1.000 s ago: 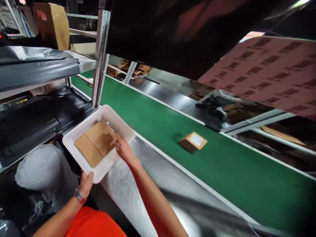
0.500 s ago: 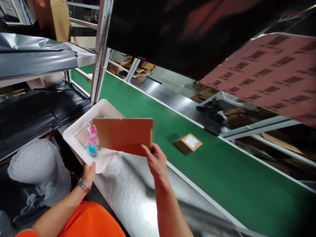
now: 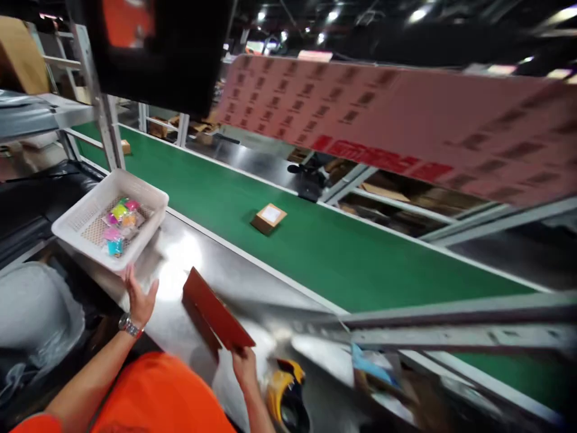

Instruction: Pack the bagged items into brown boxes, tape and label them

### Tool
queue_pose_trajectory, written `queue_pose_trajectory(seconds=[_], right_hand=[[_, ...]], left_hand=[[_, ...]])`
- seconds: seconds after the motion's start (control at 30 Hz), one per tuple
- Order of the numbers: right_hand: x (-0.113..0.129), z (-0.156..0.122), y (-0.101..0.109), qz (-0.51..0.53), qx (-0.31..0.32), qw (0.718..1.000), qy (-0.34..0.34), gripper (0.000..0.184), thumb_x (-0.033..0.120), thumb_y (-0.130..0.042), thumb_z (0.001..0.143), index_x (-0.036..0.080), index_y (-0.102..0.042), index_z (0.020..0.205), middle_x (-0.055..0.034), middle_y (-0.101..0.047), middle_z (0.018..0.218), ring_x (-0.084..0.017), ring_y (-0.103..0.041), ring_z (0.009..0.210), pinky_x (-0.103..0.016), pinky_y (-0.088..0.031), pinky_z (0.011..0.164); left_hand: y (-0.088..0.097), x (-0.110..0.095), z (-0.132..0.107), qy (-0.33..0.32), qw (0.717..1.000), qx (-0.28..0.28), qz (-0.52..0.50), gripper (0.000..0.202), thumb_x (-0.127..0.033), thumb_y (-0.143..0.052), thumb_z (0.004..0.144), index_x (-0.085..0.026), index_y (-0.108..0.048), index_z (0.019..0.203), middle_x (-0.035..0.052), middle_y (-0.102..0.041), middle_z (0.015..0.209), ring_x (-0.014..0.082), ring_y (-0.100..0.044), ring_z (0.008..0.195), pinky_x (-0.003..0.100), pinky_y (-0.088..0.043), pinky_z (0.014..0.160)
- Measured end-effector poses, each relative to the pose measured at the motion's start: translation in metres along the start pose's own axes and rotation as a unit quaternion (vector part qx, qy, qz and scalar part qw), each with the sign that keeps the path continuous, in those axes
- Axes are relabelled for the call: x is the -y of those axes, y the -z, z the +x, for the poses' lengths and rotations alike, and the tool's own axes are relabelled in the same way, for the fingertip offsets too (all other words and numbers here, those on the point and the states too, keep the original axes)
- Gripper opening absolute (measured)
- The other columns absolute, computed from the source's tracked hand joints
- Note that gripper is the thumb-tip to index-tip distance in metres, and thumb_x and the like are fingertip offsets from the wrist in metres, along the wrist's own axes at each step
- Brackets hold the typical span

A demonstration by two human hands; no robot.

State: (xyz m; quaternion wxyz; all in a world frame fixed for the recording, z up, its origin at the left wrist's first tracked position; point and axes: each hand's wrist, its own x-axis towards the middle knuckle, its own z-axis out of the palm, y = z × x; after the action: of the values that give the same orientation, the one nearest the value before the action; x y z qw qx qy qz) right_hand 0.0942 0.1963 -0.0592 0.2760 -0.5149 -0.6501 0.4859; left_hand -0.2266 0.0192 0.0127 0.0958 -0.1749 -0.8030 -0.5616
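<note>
My right hand (image 3: 244, 365) grips the near edge of a flat brown cardboard piece (image 3: 215, 316), held tilted low over the shiny steel table (image 3: 211, 264). My left hand (image 3: 139, 299), with a watch on the wrist, is open just below the near rim of a white plastic basket (image 3: 85, 210). Small colourful packets (image 3: 118, 224) lie on the basket's mesh floor. The hand appears just off the rim.
A green conveyor belt (image 3: 324, 252) runs past the table, carrying a small labelled cardboard box (image 3: 268, 217). A yellow and black tape dispenser (image 3: 283, 391) sits near my right hand. Shelf posts stand at the left. A pink printed board (image 3: 406, 120) hangs overhead.
My right hand lifted the cardboard piece out of the basket and brought it down toward me. The coloured packets are uncovered. My view swung right. The box on the belt travelled left.
</note>
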Motion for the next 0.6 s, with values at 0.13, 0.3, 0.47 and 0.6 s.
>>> queue_pose_trajectory(seconds=[0.13,0.3,0.47,0.6], right_hand=[[-0.030,-0.022,0.008,0.037,0.036,0.998,-0.018,0.051,0.080,-0.076,0.067,0.028,-0.077,0.068,-0.0143,-0.085,0.080,-0.038,-0.079,0.080,-0.055,-0.067,0.086],[-0.015,-0.034,0.034,0.113,0.094,0.989,-0.007,0.057,0.069,-0.086,0.074,0.024,-0.089,0.110,-0.0143,-0.089,0.122,-0.038,-0.082,0.116,-0.056,-0.065,0.108],[0.030,-0.047,0.045,0.191,0.097,0.976,-0.048,0.059,0.073,-0.085,0.085,0.025,-0.091,0.118,-0.0148,-0.087,0.131,-0.039,-0.079,0.128,-0.055,-0.060,0.118],[0.050,-0.040,0.032,0.236,-0.009,0.966,-0.108,0.059,0.074,-0.086,0.080,0.022,-0.093,0.107,-0.0135,-0.090,0.121,-0.040,-0.077,0.130,-0.056,-0.058,0.121]], left_hand=[[-0.044,-0.038,-0.066,0.097,0.983,0.152,-0.031,0.103,-0.054,-0.083,0.094,-0.014,-0.029,0.172,0.0323,-0.023,0.189,0.0429,-0.018,0.180,0.061,-0.020,0.147],[-0.072,-0.060,-0.085,0.268,0.927,0.247,-0.084,0.085,-0.046,-0.083,0.096,-0.018,-0.045,0.167,0.0253,-0.055,0.173,0.0363,-0.050,0.167,0.053,-0.037,0.141],[-0.077,-0.071,-0.083,0.243,0.930,0.269,-0.055,0.071,-0.041,-0.079,0.100,-0.019,-0.053,0.163,0.0218,-0.056,0.175,0.0325,-0.044,0.172,0.048,-0.034,0.143],[-0.076,-0.076,-0.080,0.204,0.911,0.346,-0.093,0.078,-0.042,-0.084,0.092,-0.017,-0.058,0.161,0.0235,-0.059,0.171,0.0351,-0.047,0.169,0.049,-0.036,0.141]])
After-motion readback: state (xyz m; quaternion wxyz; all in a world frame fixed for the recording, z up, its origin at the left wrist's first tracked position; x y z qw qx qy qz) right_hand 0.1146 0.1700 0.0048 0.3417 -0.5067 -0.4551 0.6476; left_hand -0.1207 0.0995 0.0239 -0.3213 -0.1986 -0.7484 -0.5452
